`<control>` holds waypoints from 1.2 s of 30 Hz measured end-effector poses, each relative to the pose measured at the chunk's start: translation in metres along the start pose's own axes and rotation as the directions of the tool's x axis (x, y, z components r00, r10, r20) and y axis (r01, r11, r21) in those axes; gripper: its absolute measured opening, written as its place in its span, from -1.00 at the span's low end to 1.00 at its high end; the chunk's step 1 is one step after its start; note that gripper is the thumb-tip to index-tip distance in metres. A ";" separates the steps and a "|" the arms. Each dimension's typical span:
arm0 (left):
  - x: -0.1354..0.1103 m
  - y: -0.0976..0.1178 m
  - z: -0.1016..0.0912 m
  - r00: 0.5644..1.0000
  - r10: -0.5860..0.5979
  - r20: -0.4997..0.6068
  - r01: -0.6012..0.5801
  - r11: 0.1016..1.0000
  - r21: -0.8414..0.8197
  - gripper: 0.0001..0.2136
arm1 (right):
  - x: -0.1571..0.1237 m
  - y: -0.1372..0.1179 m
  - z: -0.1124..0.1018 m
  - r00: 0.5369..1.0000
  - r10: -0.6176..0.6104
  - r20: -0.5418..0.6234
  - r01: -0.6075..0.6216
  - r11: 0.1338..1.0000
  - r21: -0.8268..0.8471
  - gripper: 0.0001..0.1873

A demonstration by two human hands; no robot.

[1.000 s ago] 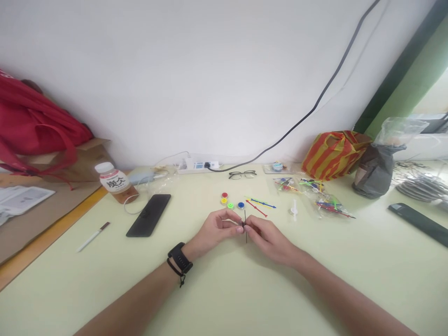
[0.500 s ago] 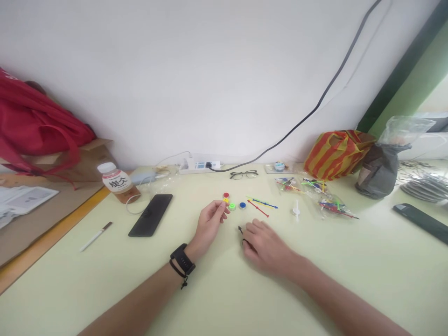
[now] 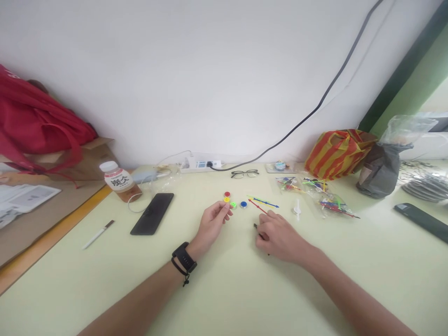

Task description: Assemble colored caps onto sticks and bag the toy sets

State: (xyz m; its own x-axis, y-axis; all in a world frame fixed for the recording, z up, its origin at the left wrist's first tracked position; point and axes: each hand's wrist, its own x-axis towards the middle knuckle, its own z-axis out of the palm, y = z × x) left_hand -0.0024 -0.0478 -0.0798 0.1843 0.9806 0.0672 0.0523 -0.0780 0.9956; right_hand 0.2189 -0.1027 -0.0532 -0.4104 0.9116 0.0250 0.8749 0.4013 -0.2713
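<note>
My left hand has its thumb and fingers pressed together beside the small round pieces; what lies in the pinch, if anything, is hidden. A red disc, a yellow disc, a green disc and a blue disc sit just past the fingertips. My right hand is closed on a black arrow, most of it covered by the fingers. A red arrow and a blue arrow lie beyond that hand, with a yellow-green one alongside.
Arrow parts in clear bags and a white spinner piece lie right. A phone, a pen and a drink bottle are left. Glasses and a power strip stand at the back.
My right hand has moved right and slightly away from me, and the black arrow has moved with it. My left hand has stayed almost in place beside the discs.
</note>
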 end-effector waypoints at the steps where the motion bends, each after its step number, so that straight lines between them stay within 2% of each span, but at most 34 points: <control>1: 0.000 -0.001 0.000 1.000 -0.002 0.003 0.002 1.000 0.005 -0.68 | -0.002 0.005 -0.004 0.999 0.036 0.028 -0.036 0.999 -0.006 -0.71; 7: 0.002 -0.002 -0.001 1.000 -0.009 0.012 0.009 1.000 0.015 -0.68 | -0.014 0.024 -0.022 0.956 0.239 0.168 -0.226 0.969 -0.095 -0.69; 13: 0.001 -0.001 -0.001 1.000 -0.017 0.024 0.016 1.000 0.013 -0.69 | -0.016 0.026 -0.023 0.905 0.382 0.190 -0.346 0.917 -0.196 -0.70; 16: 0.001 -0.001 -0.001 0.999 -0.017 0.027 0.017 1.000 0.014 -0.69 | -0.015 0.028 -0.021 0.895 0.399 0.199 -0.355 0.908 -0.224 -0.70; 19: 0.001 0.000 -0.001 1.000 -0.018 0.023 0.018 1.000 0.017 -0.69 | -0.013 0.036 -0.018 0.879 0.452 0.155 -0.400 0.874 -0.277 -0.70; 22: 0.000 0.002 0.000 1.000 -0.018 0.025 0.018 1.000 0.014 -0.69 | -0.007 0.051 -0.015 0.842 0.531 0.095 -0.482 0.820 -0.310 -0.69; 28: 0.000 0.005 0.002 0.999 -0.014 0.031 0.013 1.000 0.026 -0.70 | 0.001 0.076 -0.011 0.798 0.602 0.012 -0.570 0.762 -0.308 -0.67; 31: 0.000 0.005 0.002 0.999 -0.008 0.039 0.007 0.999 0.043 -0.69 | 0.001 0.080 -0.011 0.791 0.610 -0.033 -0.592 0.751 -0.293 -0.68; 33: 0.000 0.004 0.002 0.998 -0.007 0.056 0.004 0.998 0.062 -0.68 | 0.001 0.081 -0.012 0.795 0.597 -0.107 -0.602 0.752 -0.269 -0.75; 36: 0.002 0.000 -0.001 0.996 0.020 0.085 -0.029 0.994 0.106 -0.72 | 0.002 0.078 -0.012 0.822 0.524 -0.222 -0.564 0.803 -0.193 -0.82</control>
State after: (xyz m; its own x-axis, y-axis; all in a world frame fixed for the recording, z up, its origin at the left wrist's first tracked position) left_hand -0.0033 -0.0457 -0.0795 0.2684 0.9599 0.0814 0.1508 -0.1253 0.9806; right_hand 0.2889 -0.0689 -0.0631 0.1784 0.9796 0.0921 0.9835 -0.1747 -0.0462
